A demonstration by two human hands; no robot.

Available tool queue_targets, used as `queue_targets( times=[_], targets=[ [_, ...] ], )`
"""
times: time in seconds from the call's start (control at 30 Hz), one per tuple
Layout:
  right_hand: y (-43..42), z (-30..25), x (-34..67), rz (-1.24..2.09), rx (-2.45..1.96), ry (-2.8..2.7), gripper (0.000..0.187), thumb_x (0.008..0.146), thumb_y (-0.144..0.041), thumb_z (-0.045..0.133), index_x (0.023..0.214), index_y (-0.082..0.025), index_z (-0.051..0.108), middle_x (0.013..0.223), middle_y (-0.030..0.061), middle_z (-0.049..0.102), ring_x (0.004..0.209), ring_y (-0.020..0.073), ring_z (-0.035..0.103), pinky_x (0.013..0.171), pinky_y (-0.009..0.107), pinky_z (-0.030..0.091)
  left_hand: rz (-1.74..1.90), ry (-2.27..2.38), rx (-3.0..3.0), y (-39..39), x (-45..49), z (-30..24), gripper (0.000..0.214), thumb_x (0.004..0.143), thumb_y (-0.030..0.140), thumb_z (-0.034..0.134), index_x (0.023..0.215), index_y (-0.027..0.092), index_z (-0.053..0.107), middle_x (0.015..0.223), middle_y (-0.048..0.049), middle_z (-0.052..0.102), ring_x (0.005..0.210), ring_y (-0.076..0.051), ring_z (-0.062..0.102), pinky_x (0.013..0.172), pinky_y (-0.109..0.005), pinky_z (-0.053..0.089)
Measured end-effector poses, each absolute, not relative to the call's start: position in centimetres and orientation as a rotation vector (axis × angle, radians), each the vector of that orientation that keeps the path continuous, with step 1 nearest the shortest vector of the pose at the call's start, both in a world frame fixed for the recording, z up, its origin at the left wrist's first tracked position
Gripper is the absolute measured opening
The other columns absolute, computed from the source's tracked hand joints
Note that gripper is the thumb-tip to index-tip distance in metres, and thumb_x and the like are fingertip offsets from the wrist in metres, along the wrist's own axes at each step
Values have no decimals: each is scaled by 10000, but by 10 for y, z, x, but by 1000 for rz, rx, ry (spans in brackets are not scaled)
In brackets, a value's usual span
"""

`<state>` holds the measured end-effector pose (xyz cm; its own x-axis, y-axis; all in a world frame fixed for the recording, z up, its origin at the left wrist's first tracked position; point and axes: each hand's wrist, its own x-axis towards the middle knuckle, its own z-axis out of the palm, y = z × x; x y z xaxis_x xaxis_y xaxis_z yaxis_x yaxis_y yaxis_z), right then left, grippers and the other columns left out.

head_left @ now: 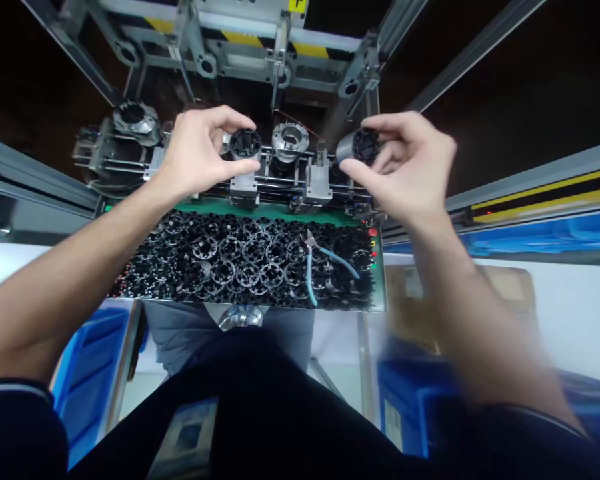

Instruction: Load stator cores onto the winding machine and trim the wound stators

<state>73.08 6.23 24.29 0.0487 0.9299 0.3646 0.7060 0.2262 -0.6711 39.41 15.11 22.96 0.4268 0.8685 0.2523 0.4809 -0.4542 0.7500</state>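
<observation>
My left hand (205,150) grips a round metal cylinder with a black slotted end (245,143) between thumb and fingers, above a row of fixtures. In my right hand (405,157) is a similar silver cylinder with a black end (364,145), tilted on its side. Between the two hands a silver ring-shaped holder (291,139) with an open centre sits on the fixture. Another silver holder (137,120) with a dark part in it stands to the far left. Metal blocks (318,180) on rails lie just below the hands.
A tray (379,293) heaped with black parts and metal rings lies nearest my body, with blue-handled cutters (311,270) on top. Machine frame bars with yellow-black stripes (243,38) stand behind. Blue bins (97,367) and a cardboard box (505,293) are below.
</observation>
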Motion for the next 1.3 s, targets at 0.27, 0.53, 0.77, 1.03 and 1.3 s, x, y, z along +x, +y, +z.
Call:
queue_targets(
  times=[0.27, 0.53, 0.77, 1.03, 1.3],
  targets=[
    [103, 176, 754, 313, -1559, -1985, 601, 873, -689, 798, 1289, -258, 743, 971, 82, 770, 1013, 345, 748, 1009, 565, 607, 830, 1047, 1989, 175, 395, 177, 721, 716, 645, 1003, 1238, 190, 805, 574, 99, 322, 621, -132, 201, 592, -313, 185],
    [112, 184, 768, 413, -1558, -1864, 686, 797, -730, 856, 1296, -293, 682, 1138, 81, 783, 1047, 317, 735, 920, 503, 636, 926, 1025, 1881, 154, 391, 197, 661, 661, 498, 1054, 1211, 206, 832, 608, 74, 442, 593, -126, 353, 586, -285, 287],
    [143, 216, 823, 288, -1719, -1689, 623, 969, -613, 762, 1470, -301, 560, 1182, 90, 805, 956, 228, 700, 898, 427, 612, 1174, 977, 1117, 65, 371, 222, 589, 713, 480, 1022, 1229, 256, 848, 1193, -72, 819, 948, -178, 727, 734, -216, 577],
    [174, 209, 851, 249, -1886, -2021, 730, 875, -546, 894, 1463, -177, 670, 1360, 170, 769, 994, 250, 713, 959, 455, 595, 1193, 1277, 525, -15, 314, 208, 701, 486, 649, 1082, 1095, 352, 904, 1098, 9, 866, 722, -109, 663, 745, -153, 649],
    [219, 207, 880, 400, -1803, -2391, 629, 765, -516, 1003, 1272, -194, 817, 1219, 120, 805, 1125, 293, 715, 1110, 504, 523, 1252, 1373, 464, -50, 278, 207, 662, 547, 693, 1041, 1098, 354, 901, 1147, 77, 862, 699, -77, 642, 722, -109, 643]
  ],
)
